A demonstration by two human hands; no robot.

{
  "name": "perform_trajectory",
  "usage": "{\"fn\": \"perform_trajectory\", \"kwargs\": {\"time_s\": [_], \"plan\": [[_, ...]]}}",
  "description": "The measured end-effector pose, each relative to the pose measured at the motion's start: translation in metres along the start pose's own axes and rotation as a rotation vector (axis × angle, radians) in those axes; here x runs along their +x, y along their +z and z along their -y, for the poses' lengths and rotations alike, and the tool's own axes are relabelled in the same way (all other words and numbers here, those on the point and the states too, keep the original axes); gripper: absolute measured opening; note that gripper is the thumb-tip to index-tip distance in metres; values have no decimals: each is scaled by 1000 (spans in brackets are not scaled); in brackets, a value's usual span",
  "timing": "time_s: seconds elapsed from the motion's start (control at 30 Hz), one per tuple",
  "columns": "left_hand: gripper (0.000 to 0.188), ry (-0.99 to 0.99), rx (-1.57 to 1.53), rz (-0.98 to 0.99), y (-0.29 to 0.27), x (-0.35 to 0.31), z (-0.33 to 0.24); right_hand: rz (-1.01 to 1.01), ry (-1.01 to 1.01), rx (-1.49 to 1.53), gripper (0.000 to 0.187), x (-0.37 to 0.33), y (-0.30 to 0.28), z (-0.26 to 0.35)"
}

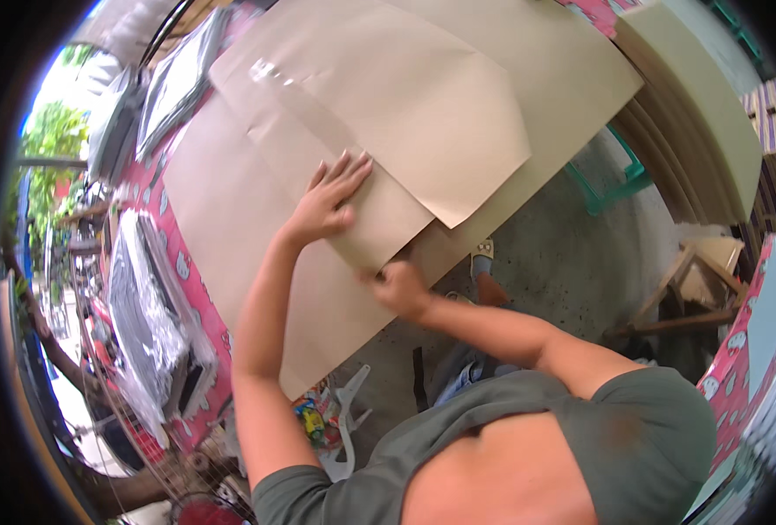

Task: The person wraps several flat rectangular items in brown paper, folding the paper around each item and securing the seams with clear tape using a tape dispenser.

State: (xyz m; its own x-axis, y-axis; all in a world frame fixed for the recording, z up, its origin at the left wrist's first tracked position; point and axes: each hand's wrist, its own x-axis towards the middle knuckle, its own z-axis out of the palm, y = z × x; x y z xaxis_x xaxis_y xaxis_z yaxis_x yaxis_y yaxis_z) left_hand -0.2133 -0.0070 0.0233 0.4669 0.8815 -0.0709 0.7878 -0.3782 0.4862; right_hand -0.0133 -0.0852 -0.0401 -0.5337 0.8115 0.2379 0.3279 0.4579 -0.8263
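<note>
A large sheet of brown kraft paper [414,105] lies folded over on the work table, with one edge turned in to form a long flap [388,214]. Beneath it spreads a bigger brown sheet [580,70]. My left hand [331,197] rests flat on the folded paper, fingers spread. At the near end of the flap, my right hand [401,287] is closed with its fingers curled around the paper's edge; the fingertips are partly hidden. A shiny clear patch [265,70], perhaps tape, shows at the far end of the fold.
Plastic-wrapped grey bundles [147,297] lie on the pink patterned table cover [182,254] at left. A tall stack of brown board [703,114] stands at right, near a green plastic stool [611,179] and a wooden stool [694,280]. A foot [484,262] shows below the table edge.
</note>
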Motion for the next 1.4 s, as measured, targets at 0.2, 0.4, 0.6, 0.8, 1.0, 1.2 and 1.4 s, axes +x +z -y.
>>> {"fn": "perform_trajectory", "kwargs": {"time_s": [0.2, 0.4, 0.6, 0.8, 1.0, 1.2, 1.4], "plan": [[65, -131, 143, -361, 27, -53, -8, -87, -456, 41, 30, 71, -54, -38], [85, -310, 216, -885, 61, -50, -13, -563, -149, -440, 12, 19, -225, -116], [107, -827, -41, -538, 61, -54, -5, -119, -193, -629, 58, 171, -283, -212], [89, -1242, 305, -385, 77, -48, -7, 112, -70, -879, 65, 202, -241, -214], [72, -1361, 518, -630, 179, -2, -93, 590, -48, -1108, 66, 97, -194, -147], [52, -947, -1230, -1217, 111, -47, -154, 82, -149, 39, 22, 73, -285, -157], [45, -1362, -1068, -1190, 41, -1, -89, 261, 695, 641, 36, 194, -264, -151]]}}
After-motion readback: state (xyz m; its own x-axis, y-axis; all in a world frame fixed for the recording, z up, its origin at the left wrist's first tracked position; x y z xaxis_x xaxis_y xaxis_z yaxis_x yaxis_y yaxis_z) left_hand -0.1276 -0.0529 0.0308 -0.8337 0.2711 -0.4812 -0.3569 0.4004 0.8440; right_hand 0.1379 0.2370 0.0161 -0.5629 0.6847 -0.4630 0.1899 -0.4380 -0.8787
